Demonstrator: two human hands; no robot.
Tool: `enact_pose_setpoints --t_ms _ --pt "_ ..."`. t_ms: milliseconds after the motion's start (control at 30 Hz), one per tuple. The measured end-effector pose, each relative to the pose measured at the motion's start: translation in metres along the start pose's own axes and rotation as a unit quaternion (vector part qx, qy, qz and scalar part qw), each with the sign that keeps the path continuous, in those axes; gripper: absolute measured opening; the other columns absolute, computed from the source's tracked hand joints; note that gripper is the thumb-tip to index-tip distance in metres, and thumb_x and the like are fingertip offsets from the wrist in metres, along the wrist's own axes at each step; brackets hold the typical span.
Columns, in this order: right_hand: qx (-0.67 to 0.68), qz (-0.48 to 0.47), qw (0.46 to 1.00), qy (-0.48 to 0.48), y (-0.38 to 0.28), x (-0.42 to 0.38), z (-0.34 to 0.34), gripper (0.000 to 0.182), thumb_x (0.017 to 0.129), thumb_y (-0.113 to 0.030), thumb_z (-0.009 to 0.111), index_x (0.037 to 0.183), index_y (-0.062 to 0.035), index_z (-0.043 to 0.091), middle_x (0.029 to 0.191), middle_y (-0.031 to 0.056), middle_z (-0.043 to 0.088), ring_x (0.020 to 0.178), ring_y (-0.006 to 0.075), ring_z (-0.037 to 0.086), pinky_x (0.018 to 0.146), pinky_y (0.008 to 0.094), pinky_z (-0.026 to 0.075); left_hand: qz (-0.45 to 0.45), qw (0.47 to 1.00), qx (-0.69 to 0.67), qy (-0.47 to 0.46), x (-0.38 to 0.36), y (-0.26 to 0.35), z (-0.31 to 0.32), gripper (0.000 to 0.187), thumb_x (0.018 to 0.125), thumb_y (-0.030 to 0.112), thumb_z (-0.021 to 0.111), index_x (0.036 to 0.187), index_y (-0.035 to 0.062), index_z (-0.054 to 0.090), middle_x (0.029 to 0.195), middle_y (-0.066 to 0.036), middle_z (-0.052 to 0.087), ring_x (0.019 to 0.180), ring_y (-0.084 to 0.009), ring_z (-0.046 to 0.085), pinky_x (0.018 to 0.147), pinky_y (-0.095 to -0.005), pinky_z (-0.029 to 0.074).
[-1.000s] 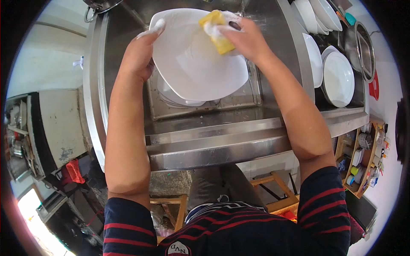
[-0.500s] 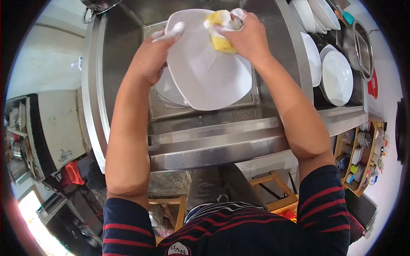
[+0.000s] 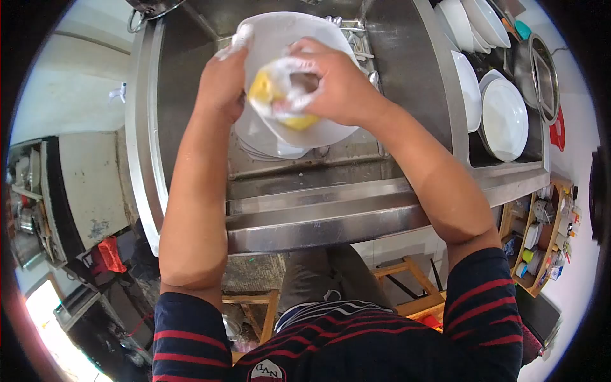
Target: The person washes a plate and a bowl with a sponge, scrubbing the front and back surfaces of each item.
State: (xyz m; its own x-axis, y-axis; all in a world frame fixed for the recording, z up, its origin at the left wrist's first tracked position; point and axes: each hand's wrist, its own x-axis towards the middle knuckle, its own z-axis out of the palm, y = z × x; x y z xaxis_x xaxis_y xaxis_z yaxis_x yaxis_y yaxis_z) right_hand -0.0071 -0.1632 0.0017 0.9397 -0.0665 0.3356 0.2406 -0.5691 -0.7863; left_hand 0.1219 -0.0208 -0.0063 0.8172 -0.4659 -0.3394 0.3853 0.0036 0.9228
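Observation:
A white squarish plate is held up over the metal sink, its face towards me. My left hand grips its left edge, with foam on the thumb. Against the plate's lower left part, my right hand presses a soapy yellow sponge, blurred by motion, with foam over its fingers. Under the held plate, more white plates lie stacked in the sink, partly hidden. Spoons and other cutlery show in the basin behind the plate.
The steel sink's front rim runs between me and the basin. To the right, white bowls, white plates and a metal pan stand on a side section. A pot sits at the upper left.
My right hand and the sponge have moved left and down across the plate. The plate has shifted slightly left and up with my left hand, uncovering cutlery behind it.

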Motion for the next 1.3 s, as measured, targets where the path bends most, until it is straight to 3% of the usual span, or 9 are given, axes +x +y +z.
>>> enact_pose_setpoints --t_ms 200,300,367,500,633,700,800,1033,1300 --pt "0.042 -0.019 0.988 -0.149 0.009 -0.005 -0.015 0.049 0.061 -0.022 0.083 0.103 -0.002 0.065 0.104 0.0092 0.061 0.085 0.0238 0.063 0.079 0.032 0.049 -0.028 0.998 -0.006 0.048 0.002 0.018 -0.018 0.05 0.092 0.032 0.06 0.125 -0.0045 0.051 0.119 -0.016 0.06 0.102 -0.0265 0.062 0.085 -0.0394 0.05" --pt "0.019 0.053 0.988 -0.147 0.026 -0.001 -0.022 0.051 0.062 -0.021 0.082 0.106 -0.0033 0.065 0.109 0.0066 0.058 0.1 0.0225 0.059 0.09 0.0318 0.045 -0.032 0.999 -0.015 0.004 0.003 0.02 -0.022 0.051 0.092 0.033 0.06 0.126 -0.0044 0.051 0.118 -0.017 0.06 0.104 -0.027 0.061 0.086 -0.0397 0.05" --pt "-0.1 -0.049 0.994 0.001 0.044 0.002 -0.027 0.051 0.064 -0.023 0.08 0.108 -0.0032 0.063 0.111 0.0081 0.06 0.102 0.0252 0.06 0.09 0.0331 0.046 -0.042 0.999 -0.002 -0.016 -0.008 0.024 -0.015 0.05 0.092 0.033 0.06 0.125 -0.0045 0.052 0.118 -0.017 0.061 0.103 -0.0266 0.062 0.086 -0.0387 0.051" --pt "-0.151 0.061 0.983 0.08 0.039 0.004 -0.034 0.048 0.067 -0.023 0.077 0.107 -0.0017 0.064 0.111 0.0118 0.061 0.101 0.0295 0.06 0.089 0.0353 0.047 -0.062 0.994 0.053 -0.071 -0.013 0.015 -0.003 0.048 0.092 0.032 0.059 0.123 -0.0045 0.054 0.114 -0.016 0.063 0.1 -0.0247 0.063 0.083 -0.0362 0.051" --pt "-0.252 0.07 0.962 0.075 0.023 0.002 -0.023 0.049 0.068 -0.024 0.078 0.108 -0.0002 0.063 0.112 0.0128 0.06 0.1 0.0313 0.06 0.089 0.0363 0.047 -0.061 0.996 0.018 -0.065 -0.006 0.003 -0.003 0.048 0.092 0.033 0.06 0.12 -0.0055 0.055 0.108 -0.014 0.064 0.095 -0.0221 0.063 0.081 -0.0355 0.051" --pt "-0.148 -0.065 0.986 0.045 0.02 0.002 -0.02 0.05 0.066 -0.029 0.078 0.107 -0.0042 0.064 0.106 0.0122 0.06 0.098 0.0319 0.06 0.086 0.0376 0.049 -0.066 0.995 0.027 -0.071 -0.004 0.003 -0.003 0.046 0.094 0.034 0.057 0.121 -0.0035 0.056 0.109 -0.013 0.064 0.095 -0.0201 0.063 0.08 -0.0337 0.051" --pt "-0.114 -0.1 0.985 0.088 0.023 0.001 0.001 0.048 0.067 -0.028 0.077 0.107 -0.0053 0.064 0.103 0.0127 0.059 0.097 0.0321 0.06 0.084 0.0397 0.049 -0.078 0.992 0.043 -0.087 -0.009 0.006 -0.001 0.046 0.094 0.034 0.057 0.122 -0.0027 0.055 0.109 -0.012 0.064 0.095 -0.0195 0.063 0.079 -0.0328 0.051" --pt "-0.246 -0.005 0.96 0.133 0.055 0.005 -0.035 0.045 0.069 -0.013 0.076 0.11 -0.0028 0.063 0.118 0.0139 0.058 0.104 0.0344 0.059 0.089 0.0364 0.049 -0.049 0.995 0.051 -0.075 -0.013 0.009 0.0 0.049 0.091 0.033 0.061 0.122 -0.0053 0.055 0.11 -0.014 0.064 0.097 -0.0217 0.062 0.081 -0.0348 0.05" --pt "-0.264 0.202 0.93 -0.156 0.039 -0.002 -0.055 0.055 0.061 -0.015 0.075 0.112 -0.0005 0.061 0.108 0.0169 0.063 0.105 0.0329 0.06 0.09 0.0367 0.048 -0.047 0.998 0.019 0.042 -0.003 0.023 -0.014 0.047 0.091 0.027 0.06 0.123 -0.0071 0.053 0.118 -0.019 0.06 0.104 -0.0295 0.062 0.087 -0.0385 0.05"
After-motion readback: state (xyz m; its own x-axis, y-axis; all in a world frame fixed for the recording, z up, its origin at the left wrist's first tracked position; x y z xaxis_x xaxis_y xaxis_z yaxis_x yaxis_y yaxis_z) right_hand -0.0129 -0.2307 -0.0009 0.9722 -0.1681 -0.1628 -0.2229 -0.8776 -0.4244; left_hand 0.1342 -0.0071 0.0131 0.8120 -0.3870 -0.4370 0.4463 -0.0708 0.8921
